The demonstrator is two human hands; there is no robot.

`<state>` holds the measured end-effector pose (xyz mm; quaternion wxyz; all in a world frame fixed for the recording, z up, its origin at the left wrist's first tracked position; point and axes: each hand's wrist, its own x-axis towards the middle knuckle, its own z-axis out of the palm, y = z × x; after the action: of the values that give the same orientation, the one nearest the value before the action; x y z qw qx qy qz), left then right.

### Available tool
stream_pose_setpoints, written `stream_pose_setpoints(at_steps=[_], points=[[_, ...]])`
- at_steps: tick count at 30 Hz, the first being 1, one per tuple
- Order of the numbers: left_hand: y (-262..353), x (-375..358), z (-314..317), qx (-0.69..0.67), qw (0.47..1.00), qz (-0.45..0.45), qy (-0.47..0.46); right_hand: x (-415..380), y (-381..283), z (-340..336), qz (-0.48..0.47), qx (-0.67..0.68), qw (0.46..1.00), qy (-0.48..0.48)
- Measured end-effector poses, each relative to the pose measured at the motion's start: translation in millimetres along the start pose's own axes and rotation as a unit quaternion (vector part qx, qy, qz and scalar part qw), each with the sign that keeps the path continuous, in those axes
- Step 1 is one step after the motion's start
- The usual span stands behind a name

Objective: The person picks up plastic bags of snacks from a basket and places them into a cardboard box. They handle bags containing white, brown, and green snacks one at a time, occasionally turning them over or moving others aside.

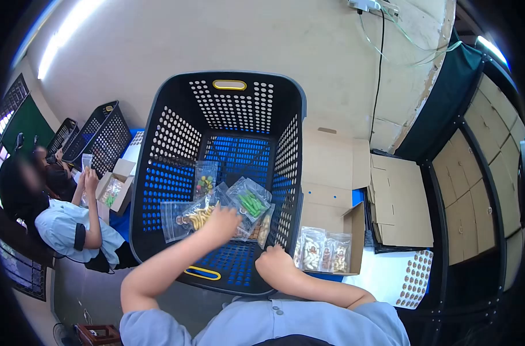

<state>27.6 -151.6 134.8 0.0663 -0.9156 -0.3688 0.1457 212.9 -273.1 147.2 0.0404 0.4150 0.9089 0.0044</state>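
Both forearms in pale blue sleeves reached forward; the right hand (276, 260) rested curled on the near rim of the black perforated basket (164, 150), holding nothing I could see. Inside it, the left hand (222, 222) lay spread over a clear packet of pale snacks (198, 217), just beside a packet of green pieces (251, 202). More filled packets (323, 252) stood in an open cardboard box (354, 222) right of the basket, while another person (72, 228) sat working farther left
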Motion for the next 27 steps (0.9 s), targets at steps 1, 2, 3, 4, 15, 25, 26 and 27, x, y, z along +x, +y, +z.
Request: stream_pose_setpoints(at_steps=[1,2,3,4,15,25,26,27], points=[[-10.8,23.6,20.8,0.021,1.000,-0.004,0.021,0.0,-2.4,1.9,0.000,0.002,1.000,-0.001],[-19.4,46.0,43.5,0.043,0.998,-0.008,0.043,0.5,-4.5,4.2,0.024,-0.002,0.999,0.027],[-23.9,62.7,58.5,0.043,0.998,-0.004,0.043,0.0,-6.4,5.9,0.050,-0.007,0.997,0.054],[-27.1,79.5,70.2,0.085,0.994,0.018,0.066,0.0,-6.5,5.4,0.057,-0.003,0.997,0.052],[1.8,130.7,108.6,0.172,0.971,0.167,-0.018,-4.6,-8.5,7.2,0.062,0.095,0.975,0.191],[6.7,67.4,117.4,-0.119,0.924,0.059,-0.358,-1.0,0.4,-0.3,0.050,0.111,0.976,0.181],[13.2,65.2,113.7,-0.127,0.936,0.036,-0.327,-1.0,-0.7,-0.2,0.054,0.120,0.974,0.185],[19.4,63.8,110.1,-0.135,0.946,0.014,-0.295,-1.0,-2.9,1.0,0.050,0.121,0.974,0.184]])
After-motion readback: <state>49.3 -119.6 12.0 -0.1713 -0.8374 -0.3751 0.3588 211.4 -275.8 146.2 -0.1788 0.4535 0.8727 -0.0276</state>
